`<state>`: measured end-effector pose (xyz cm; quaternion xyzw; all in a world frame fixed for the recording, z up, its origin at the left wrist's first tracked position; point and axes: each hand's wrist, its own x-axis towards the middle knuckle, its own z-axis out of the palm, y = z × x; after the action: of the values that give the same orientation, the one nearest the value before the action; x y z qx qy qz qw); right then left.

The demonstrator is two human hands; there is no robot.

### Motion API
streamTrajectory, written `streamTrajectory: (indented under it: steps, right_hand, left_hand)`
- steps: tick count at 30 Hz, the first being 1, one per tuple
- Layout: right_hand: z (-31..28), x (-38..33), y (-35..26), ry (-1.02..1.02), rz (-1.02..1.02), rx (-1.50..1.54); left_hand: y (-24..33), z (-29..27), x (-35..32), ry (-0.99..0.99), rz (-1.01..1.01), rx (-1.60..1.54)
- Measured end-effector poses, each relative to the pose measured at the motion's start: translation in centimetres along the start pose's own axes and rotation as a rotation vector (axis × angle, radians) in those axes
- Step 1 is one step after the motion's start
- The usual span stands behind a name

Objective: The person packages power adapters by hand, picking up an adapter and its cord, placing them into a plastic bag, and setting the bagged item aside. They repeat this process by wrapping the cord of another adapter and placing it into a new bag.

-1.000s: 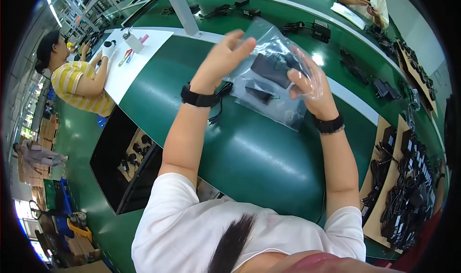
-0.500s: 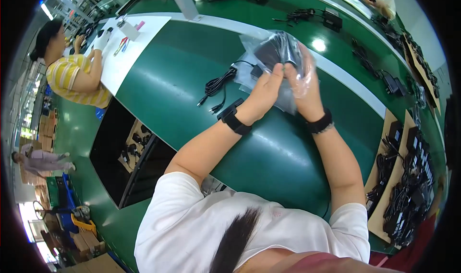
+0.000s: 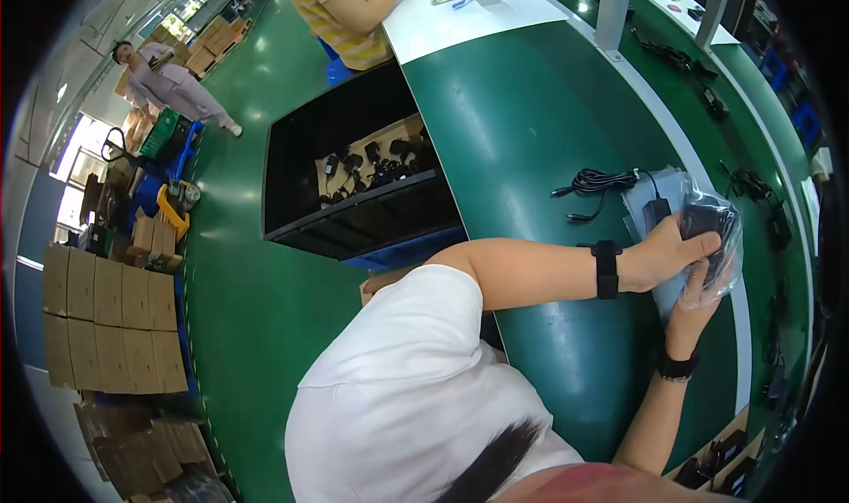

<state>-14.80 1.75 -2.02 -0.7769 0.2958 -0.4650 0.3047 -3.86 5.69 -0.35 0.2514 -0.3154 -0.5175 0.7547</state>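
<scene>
A black power adapter (image 3: 700, 222) sits inside a clear plastic bag (image 3: 730, 268) above the right part of the green table. My left hand (image 3: 663, 253) is closed on the bagged adapter, its thumb across the near side. My right hand (image 3: 696, 301) grips the lower end of the same bag; part of its fingers is hidden behind the plastic. Just left of the bag lie flat clear bags (image 3: 641, 204) with another black adapter (image 3: 656, 209) on them. Its coiled black cable (image 3: 594, 181) rests on the bare green surface.
A black bin (image 3: 354, 215) holding several adapters stands beside the table's left edge. A person in a yellow striped shirt (image 3: 332, 7) is at the white tabletop (image 3: 442, 25). More cabled adapters (image 3: 778, 224) lie beyond the pale divider rail (image 3: 707, 162).
My view has swung left, so the table and hands now appear further right. Both hands still hold the bagged adapter; my left thumb now lies across it.
</scene>
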Motion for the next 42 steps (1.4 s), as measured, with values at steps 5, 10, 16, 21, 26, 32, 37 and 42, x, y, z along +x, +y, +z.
streamTrajectory:
  steps: [5,10,16,21,26,32,37,42]
  right_hand:
    - [-1.1,1.2,0.1,-0.062,-0.215,-0.483]
    - [-1.8,1.5,-0.1,-0.303,-0.098,-0.323]
    - [0.2,1.5,-0.6,-0.018,0.369,0.747]
    - [-1.9,0.7,3.8,-0.054,0.416,0.709]
    - [-4.3,2.8,5.2,0.154,0.528,0.538]
    - [-5.6,1.1,2.6,0.089,0.432,-0.237]
    - [-2.6,1.4,-0.3,-0.068,0.043,-0.283]
    - [-4.7,1.7,0.4,-0.109,0.195,0.229]
  left_hand:
    - [0.9,-1.2,0.4,-0.041,-0.111,0.002]
    - [1.2,-2.0,1.1,0.113,-0.272,-0.239]
    - [3.5,-2.9,1.1,0.240,-0.085,-0.228]
    - [2.1,-1.7,1.0,0.214,-0.026,-0.133]
    - [1.8,-1.6,0.4,0.192,-0.205,-0.424]
    - [-0.2,-0.9,0.5,0.153,-0.199,-0.296]
    - [0.2,-1.8,0.2,0.033,-0.214,-0.251]
    - [-1.1,-2.1,1.3,0.012,-0.458,-0.367]
